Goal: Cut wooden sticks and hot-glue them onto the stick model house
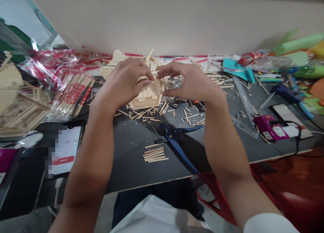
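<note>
A small bowl-like structure of stacked wooden sticks (148,97) sits on the dark table in front of me, partly hidden behind my hands. My left hand (129,79) is over its left side, with thumb and forefinger drawn together; whatever may be between them is too small to tell. On the other side, my right hand (188,79) has its fingers bent towards the structure's top and its thumb well apart from them. Nothing shows in its grip. Nearer to me lies a row of cut sticks (155,154), with a blue-handled cutter (174,141) to its right.
Short stick offcuts (189,116) litter the tabletop. At left are a larger stick structure (22,104), packaged chopsticks (73,91) and a phone (67,148). A clear ruler (244,99), purple adapter (269,128) and blue glue gun (285,93) lie at right.
</note>
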`<state>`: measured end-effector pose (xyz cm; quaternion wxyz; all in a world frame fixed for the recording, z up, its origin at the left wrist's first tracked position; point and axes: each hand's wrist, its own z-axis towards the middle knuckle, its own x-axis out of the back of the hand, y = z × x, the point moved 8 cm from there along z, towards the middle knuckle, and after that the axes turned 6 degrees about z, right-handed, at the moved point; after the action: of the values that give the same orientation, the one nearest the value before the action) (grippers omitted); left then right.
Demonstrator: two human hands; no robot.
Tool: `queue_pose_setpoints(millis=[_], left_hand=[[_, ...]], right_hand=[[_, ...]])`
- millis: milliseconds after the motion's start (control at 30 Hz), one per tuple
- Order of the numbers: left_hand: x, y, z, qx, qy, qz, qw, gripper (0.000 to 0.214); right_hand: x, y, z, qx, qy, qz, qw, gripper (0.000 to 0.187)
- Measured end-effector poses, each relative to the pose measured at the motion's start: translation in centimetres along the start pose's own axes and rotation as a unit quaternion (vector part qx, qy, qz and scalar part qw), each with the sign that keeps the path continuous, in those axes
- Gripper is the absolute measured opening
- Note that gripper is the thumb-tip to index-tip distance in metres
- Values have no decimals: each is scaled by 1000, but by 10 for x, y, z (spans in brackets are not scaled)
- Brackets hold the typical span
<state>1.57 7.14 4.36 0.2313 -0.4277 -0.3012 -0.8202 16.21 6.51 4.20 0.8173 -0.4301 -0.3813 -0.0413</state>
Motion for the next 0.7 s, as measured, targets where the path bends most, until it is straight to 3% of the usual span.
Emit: queue_pose_setpoints(millis=[233, 367, 700], left_hand=[[-4, -2, 0, 11, -9, -30, 999, 10], [-7, -4, 0, 9, -9, -31, 999, 14], [-8, 8, -1, -12, -46, 61, 997, 22]], right_hand=[[0, 3, -1, -46, -12, 23, 999, 41], [-1, 0, -2, -33, -16, -6, 999, 39], [1, -5, -3, -19, -11, -67, 998, 40]])
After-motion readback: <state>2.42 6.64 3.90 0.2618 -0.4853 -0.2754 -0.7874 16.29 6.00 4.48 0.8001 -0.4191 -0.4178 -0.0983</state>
